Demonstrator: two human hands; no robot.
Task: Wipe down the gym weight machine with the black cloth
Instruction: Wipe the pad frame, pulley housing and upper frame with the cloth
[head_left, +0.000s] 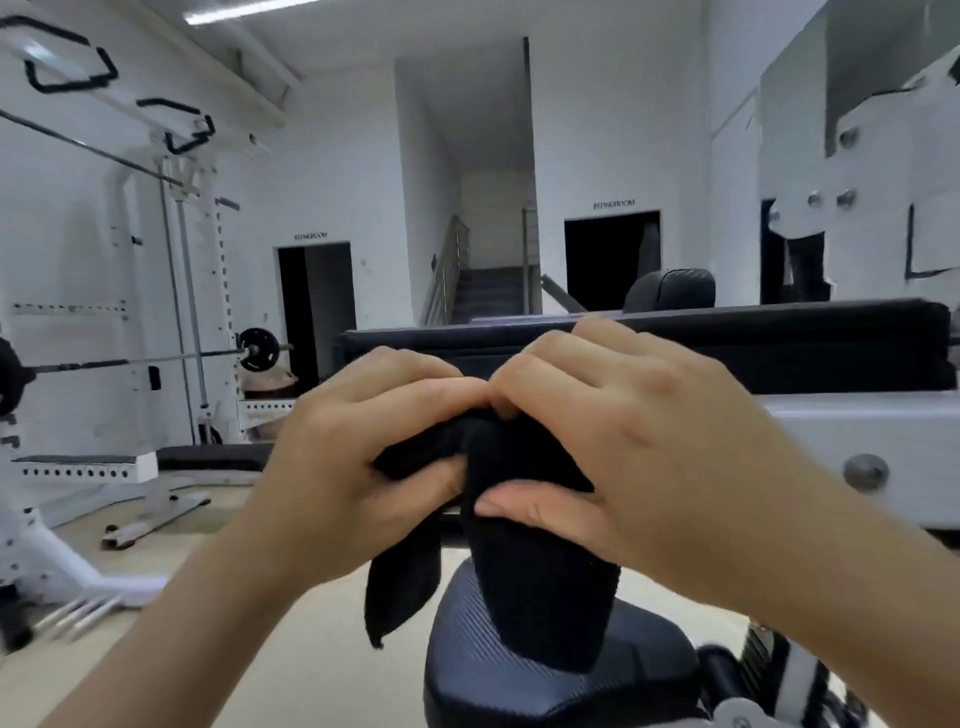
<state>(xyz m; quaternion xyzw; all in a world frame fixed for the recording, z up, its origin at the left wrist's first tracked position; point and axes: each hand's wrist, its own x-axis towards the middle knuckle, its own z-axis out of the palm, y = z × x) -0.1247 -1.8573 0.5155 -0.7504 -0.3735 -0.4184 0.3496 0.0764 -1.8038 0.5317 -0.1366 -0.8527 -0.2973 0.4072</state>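
At centre frame, a person's left hand (358, 457) and right hand (623, 447) both pinch a soft black cloth (524, 561), knuckles touching, its loose ends hanging over a black textured padded seat (530, 691) at the bottom. Behind the hands runs the long black arm pad (779, 343) of a white-framed weight machine (883, 421). A white squat rack (171, 291) with a loaded barbell (135, 361) stands at left.

The black cloth (524, 582) pinched in both hands looks soft, matt and nappy, like terry. Below the hands, the seat (545, 675) is black padding with a fine ribbed, slightly sheeny skin, probably vinyl. Beyond the fingers, the pad (779, 343) is smooth matt black. Right of the right hand (639, 436), the frame (883, 415) is glossy white-painted metal with 1 dull steel bolt head (865, 472).
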